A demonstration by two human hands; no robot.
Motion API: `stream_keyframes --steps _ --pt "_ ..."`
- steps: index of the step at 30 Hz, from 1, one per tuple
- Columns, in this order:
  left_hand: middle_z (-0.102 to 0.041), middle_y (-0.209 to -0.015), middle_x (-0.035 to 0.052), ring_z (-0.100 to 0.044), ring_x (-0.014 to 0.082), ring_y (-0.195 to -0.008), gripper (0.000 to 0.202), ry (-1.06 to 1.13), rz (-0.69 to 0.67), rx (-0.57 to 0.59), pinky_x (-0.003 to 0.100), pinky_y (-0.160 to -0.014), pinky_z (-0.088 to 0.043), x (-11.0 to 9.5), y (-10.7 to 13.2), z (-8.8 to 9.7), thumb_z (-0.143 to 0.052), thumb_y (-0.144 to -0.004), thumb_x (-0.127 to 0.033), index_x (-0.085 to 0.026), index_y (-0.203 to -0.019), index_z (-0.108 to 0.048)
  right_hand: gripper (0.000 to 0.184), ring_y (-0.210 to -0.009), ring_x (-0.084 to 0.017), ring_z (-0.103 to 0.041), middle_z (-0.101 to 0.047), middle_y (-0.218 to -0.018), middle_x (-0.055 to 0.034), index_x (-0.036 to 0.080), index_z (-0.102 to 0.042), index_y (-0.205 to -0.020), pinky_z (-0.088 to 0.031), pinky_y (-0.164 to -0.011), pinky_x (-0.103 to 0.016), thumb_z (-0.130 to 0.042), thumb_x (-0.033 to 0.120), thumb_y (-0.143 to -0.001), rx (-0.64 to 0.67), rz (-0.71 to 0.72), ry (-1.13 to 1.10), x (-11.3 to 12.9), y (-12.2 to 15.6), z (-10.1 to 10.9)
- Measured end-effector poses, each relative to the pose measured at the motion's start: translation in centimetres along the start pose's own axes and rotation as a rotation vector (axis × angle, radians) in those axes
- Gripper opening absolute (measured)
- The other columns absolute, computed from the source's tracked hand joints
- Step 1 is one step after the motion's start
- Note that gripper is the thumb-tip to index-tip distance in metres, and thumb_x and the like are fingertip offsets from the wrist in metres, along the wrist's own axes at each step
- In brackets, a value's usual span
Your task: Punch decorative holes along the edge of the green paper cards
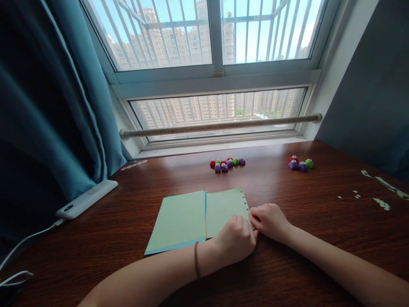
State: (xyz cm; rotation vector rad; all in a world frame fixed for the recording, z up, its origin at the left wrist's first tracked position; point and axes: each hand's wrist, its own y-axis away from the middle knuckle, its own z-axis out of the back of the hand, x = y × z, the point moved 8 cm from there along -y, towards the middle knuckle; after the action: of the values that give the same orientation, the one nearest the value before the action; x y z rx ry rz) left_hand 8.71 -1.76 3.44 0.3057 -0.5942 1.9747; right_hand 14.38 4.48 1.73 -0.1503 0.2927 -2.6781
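Observation:
An open booklet of pale green paper (183, 219) with blue beneath lies on the table. A row of small punched holes runs down the right edge of its right-hand page (223, 204). My left hand (238, 238), with a brown band at the wrist, is closed in a fist over that page's lower right corner. What its fingers hold is hidden. Against the page's right edge, my right hand (270, 219) is closed too, thumb and fingertips pinching at the paper's edge. The two hands nearly touch.
Small red, green and purple craft punches (224, 167) stand in a cluster behind the booklet, and more punches (293, 165) to the right. Pale green paper cut-outs (381, 204) and strips (391, 186) lie far right. A white power strip (87, 199) sits left by the blue curtain (92, 106).

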Motion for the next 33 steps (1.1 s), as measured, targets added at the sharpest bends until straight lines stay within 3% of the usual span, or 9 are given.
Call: stream_keyframes --steps 10,18,33 --pt "-0.052 -0.064 0.0062 -0.048 0.0190 -0.056 0.024 0.021 0.044 0.027 0.032 -0.047 -0.028 0.2 0.0 -0.3 -0.036 -0.088 -0.024 -0.012 -0.073 -0.051 0.036 -0.052 -0.012 -0.054 -0.066 -0.059 -0.0024 0.018 -0.059 -0.056 -0.018 -0.052 -0.027 -0.042 0.029 -0.085 0.052 0.164 -0.047 1.0 0.1 0.3" --pt "-0.052 -0.066 0.0065 -0.048 0.0183 -0.057 0.025 0.024 0.051 0.068 0.031 -0.048 -0.028 0.3 0.1 -0.5 -0.034 -0.089 -0.026 -0.012 -0.076 -0.051 0.039 -0.049 -0.011 -0.052 -0.064 -0.056 -0.0032 0.017 -0.057 -0.056 -0.018 -0.052 -0.027 -0.038 0.029 -0.087 0.012 0.162 -0.042 1.0 0.2 0.1" --pt "-0.054 -0.067 0.0064 -0.049 0.0175 -0.058 0.022 0.035 -0.014 0.019 0.030 -0.048 -0.028 0.0 0.2 -0.4 -0.036 -0.089 -0.021 -0.012 -0.075 -0.051 0.038 -0.049 -0.011 -0.050 -0.063 -0.055 -0.0023 0.017 -0.057 -0.056 -0.018 -0.052 -0.027 -0.039 0.029 -0.087 0.007 0.158 -0.040 1.1 0.2 0.3"
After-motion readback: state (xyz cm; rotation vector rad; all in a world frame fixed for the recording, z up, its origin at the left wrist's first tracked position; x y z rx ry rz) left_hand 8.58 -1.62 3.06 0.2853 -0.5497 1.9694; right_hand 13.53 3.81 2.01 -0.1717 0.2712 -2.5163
